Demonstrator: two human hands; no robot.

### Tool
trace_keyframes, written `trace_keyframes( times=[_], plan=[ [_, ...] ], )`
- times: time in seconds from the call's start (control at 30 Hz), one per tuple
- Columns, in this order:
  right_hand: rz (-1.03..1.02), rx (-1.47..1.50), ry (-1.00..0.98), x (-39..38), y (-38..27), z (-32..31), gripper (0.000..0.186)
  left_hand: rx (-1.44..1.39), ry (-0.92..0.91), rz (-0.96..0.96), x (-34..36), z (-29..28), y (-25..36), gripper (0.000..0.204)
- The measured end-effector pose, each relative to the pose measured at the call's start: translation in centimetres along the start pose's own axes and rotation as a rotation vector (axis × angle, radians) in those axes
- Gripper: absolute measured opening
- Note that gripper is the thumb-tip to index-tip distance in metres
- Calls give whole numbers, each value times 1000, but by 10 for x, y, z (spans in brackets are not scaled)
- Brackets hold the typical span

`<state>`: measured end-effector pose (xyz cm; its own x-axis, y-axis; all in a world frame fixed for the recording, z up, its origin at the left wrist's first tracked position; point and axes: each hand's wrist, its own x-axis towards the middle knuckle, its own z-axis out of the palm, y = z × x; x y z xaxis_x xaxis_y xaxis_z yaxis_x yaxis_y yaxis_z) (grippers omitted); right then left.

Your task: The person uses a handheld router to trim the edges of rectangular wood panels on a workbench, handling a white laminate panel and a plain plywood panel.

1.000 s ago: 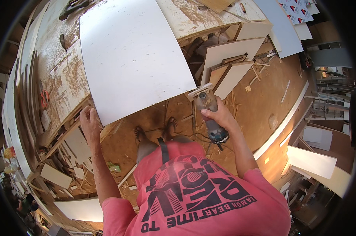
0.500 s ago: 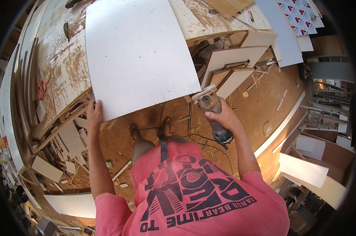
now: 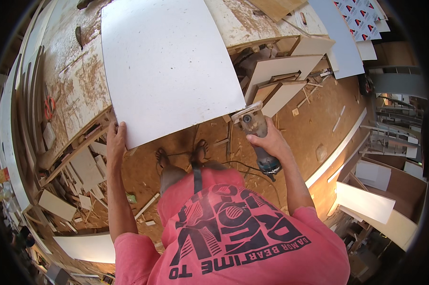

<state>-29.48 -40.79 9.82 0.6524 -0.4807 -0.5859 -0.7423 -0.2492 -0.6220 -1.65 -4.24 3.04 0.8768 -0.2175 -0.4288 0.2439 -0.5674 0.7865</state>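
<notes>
A large white panel (image 3: 172,71) with dark specks lies on the worktable, its near edge jutting out toward me over the floor. At its near left corner my left hand (image 3: 116,137) grips the edge, thumb on the top face. By the near right corner, my right hand (image 3: 270,142) is wrapped round the body of a trim router (image 3: 258,137). The router's flat base (image 3: 247,112) is up against that corner; whether its bit touches the panel is hidden. A dark power cord (image 3: 238,165) lies below the router.
The worktable (image 3: 77,90) is dusted with sawdust and holds red-handled scissors (image 3: 49,108). Offcuts (image 3: 84,166) are heaped at the left under its edge. Boards (image 3: 283,71) lean beneath the table at right. Scraps litter the brown floor (image 3: 309,137) around my feet.
The white panel's near edge has shifted slightly to the right, and my left hand has moved with it. My right hand and the router have stayed almost in place.
</notes>
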Motion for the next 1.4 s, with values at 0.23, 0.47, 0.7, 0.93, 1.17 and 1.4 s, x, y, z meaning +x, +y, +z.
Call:
trace_keyframes(
  times=[0.23, 0.47, 0.7, 0.93, 1.17, 1.4],
  plan=[
    [30, -54, 82, 0, -11, 23, 97, -143, -124, -62, -11, 3, 6, 31],
    [31, -32, 40, -3, -27, 57, 96, -187, -262, -91, -8, 3, 5, 34],
    [-48, -11, -13, -20, -65, 107, 101, -240, -402, -136, -16, 6, 24, 33],
    [-15, -115, -59, -43, -81, 189, 107, -299, -491, -52, -3, 14, 9, 32],
    [-6, -79, -52, -62, -100, 248, 106, -356, -543, -69, 2, 8, 8, 34],
    [23, -115, 15, -73, -116, 269, 105, -392, -579, -68, 11, 7, -2, 35]
  ],
)
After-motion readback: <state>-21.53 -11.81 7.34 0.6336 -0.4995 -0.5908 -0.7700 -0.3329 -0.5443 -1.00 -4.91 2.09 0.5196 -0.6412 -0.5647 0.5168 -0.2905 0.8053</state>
